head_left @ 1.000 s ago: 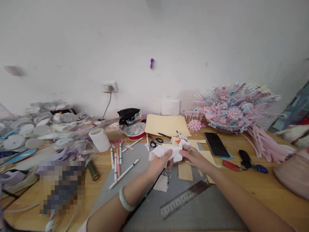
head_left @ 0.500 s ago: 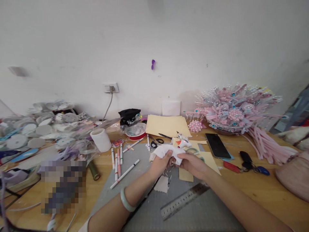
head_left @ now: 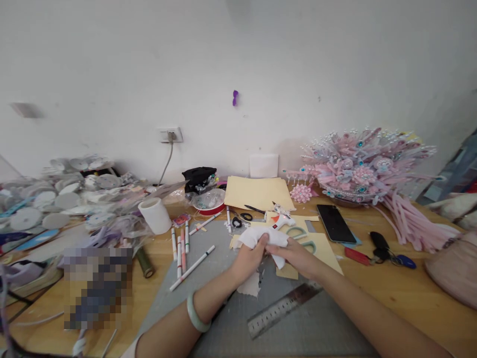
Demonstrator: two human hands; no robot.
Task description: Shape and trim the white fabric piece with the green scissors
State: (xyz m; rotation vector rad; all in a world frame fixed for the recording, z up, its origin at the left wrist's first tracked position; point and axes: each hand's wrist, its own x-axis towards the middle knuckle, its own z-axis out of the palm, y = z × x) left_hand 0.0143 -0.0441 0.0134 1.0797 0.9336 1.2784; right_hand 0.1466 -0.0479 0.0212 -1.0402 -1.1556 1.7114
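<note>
A crumpled white tissue [head_left: 249, 237] is held in both hands above the grey cutting mat [head_left: 231, 323]. My left hand [head_left: 251, 261], with a pale bangle on its wrist, is closed on the tissue's left side, thumb on top. From the right, my right hand [head_left: 298, 256] grips the same tissue, its fingers partly hidden under the folds. Whether anything is wrapped inside cannot be seen. Just behind the hands lie a white glue gun [head_left: 283, 220] and green-handled scissors [head_left: 308, 246]. A torn pale scrap [head_left: 250, 286] lies below my left hand.
A steel ruler [head_left: 279, 311] lies in front of the hands. Several markers [head_left: 194, 267] and a tissue roll [head_left: 155, 217] are at left. Cream card sheets [head_left: 259, 193] lie behind. At right are a phone [head_left: 335, 223], keys [head_left: 380, 247] and a pink beaded headdress [head_left: 361, 171].
My hands have drawn closer together around the tissue. Its right part now folds downward between them, and more of the glue gun and the green scissor handles shows.
</note>
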